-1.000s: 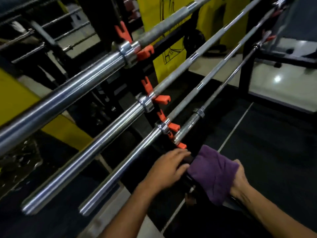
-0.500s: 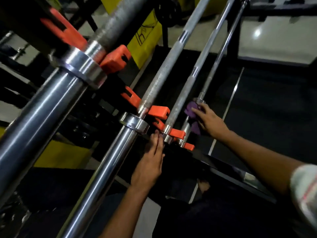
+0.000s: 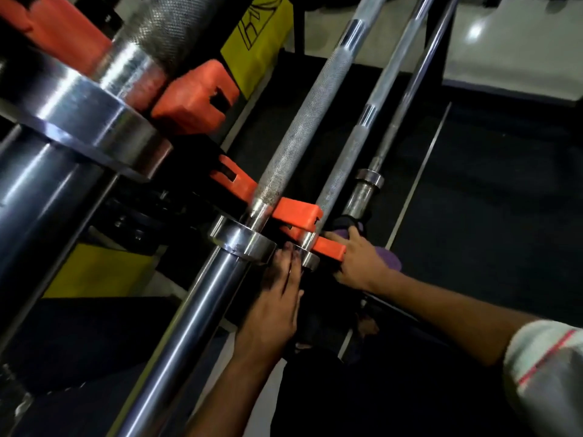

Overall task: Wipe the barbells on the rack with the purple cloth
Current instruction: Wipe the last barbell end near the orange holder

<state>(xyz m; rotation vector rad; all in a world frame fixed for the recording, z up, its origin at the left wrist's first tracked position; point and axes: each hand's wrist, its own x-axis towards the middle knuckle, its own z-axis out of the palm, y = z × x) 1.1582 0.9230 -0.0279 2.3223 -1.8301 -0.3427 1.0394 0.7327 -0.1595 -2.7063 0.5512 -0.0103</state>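
I see my left hand (image 3: 277, 298) stretched out with its fingers straight and close together, the fingertips pressed against the collar of the third barbell (image 3: 339, 171), just beside the wide steel collar of the second barbell (image 3: 303, 121). My right hand (image 3: 358, 263) reaches in from the right and holds the purple cloth (image 3: 389, 258), which bunches out behind the palm and also shows as a dark fold above the knuckles; the forefinger lies stretched along an orange hook (image 3: 328, 247) of the rack, and I cannot tell how tightly the other fingers curl because the hook and cloth hide them. The cloth sits at the sleeve end of the lowest barbell (image 3: 366, 190), right below its small collar. All the bars lie side by side, their long axes running from lower left, near me, up and away to the upper right. The nearest barbell (image 3: 63, 146) fills the left of the view, resting on a big orange hook (image 3: 195, 96). A pale sleeve (image 3: 545, 373) shows at my right arm.
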